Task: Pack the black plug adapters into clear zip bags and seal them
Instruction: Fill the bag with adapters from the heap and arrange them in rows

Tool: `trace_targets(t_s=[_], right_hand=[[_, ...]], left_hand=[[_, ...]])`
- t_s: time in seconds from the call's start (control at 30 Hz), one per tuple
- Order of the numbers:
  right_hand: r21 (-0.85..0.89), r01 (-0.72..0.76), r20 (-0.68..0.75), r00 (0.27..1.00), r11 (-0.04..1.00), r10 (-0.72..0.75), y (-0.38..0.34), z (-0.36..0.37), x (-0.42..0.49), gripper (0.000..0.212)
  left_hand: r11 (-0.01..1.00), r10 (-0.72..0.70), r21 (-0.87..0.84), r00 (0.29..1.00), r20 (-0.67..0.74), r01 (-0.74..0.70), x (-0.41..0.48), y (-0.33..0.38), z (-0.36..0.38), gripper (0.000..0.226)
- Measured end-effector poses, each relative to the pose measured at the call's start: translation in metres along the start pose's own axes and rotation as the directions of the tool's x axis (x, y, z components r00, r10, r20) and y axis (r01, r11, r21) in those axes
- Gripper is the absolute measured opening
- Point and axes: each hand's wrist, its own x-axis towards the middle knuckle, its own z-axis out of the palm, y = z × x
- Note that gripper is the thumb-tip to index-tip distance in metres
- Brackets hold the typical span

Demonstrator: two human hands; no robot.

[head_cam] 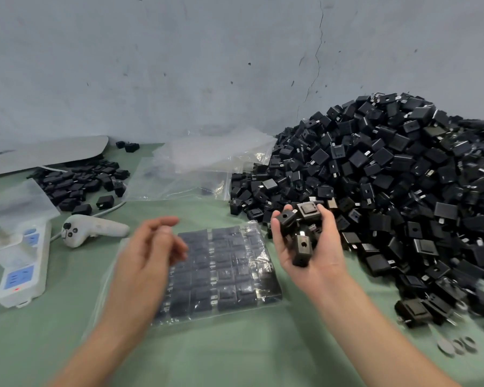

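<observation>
The right hand is palm-up, its fingers curled round a handful of adapters just beside the near edge of the large pile. The left hand, blurred, hovers with fingers loosely bent and holds nothing. It hangs over the left part of the filled zip bag, which lies flat between the two forearms.

All of this sits on a green cloth that runs back to a scuffed, cracked grey wall. Empty zip bags are heaped behind the filled one, touching the pile's left foot. Further left lie a smaller heap of adapters, partly under a grey board, a white handheld controller and a white power strip.

The adapters are small, matte-black, boxy blocks. Some show metal prongs, others a round hole in one face. In the filled bag they stand in close rows forming a flat grid, and the clear film over them is wrinkled and glossy along its right side.
</observation>
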Motion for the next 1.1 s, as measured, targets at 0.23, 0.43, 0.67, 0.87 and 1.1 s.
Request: trace_targets(t_s=[0.23, 0.43, 0.67, 0.87, 1.1], right_hand=[[-0.061, -0.033, 0.108, 0.993, 0.998, 0.040, 0.045, 0.009, 0.005, 0.049], [-0.026, -0.010, 0.075, 0.997, 1.000, 0.012, 0.054, 0.014, 0.005, 0.039], [0.076, -0.012, 0.040, 0.999, 0.997, 0.009, 0.050, 0.013, 0.014, 0.036], [0.129, -0.091, 0.097, 0.992, 0.988, 0.078, 0.049, 0.006, 0.017, 0.036], [0.167, -0.035, 0.025, 0.999, 0.985, 0.031, 0.045, 0.002, 0.010, 0.032]], left_hand=[[0.997, -0.020, 0.078, 0.961, 0.274, -0.001, -0.025, 0.012, 0.066, 0.033], [0.992, -0.024, 0.125, 0.980, 0.200, -0.002, -0.018, 0.007, 0.072, 0.020], [0.891, -0.216, -0.384, 0.971, 0.105, 0.240, -0.001, -0.008, 0.072, 0.029], [0.674, -0.346, -0.656, 0.930, 0.126, 0.340, 0.021, -0.017, 0.071, 0.035], [0.751, -0.363, -0.551, 0.925, 0.116, 0.364, 0.009, -0.024, 0.085, 0.025]])
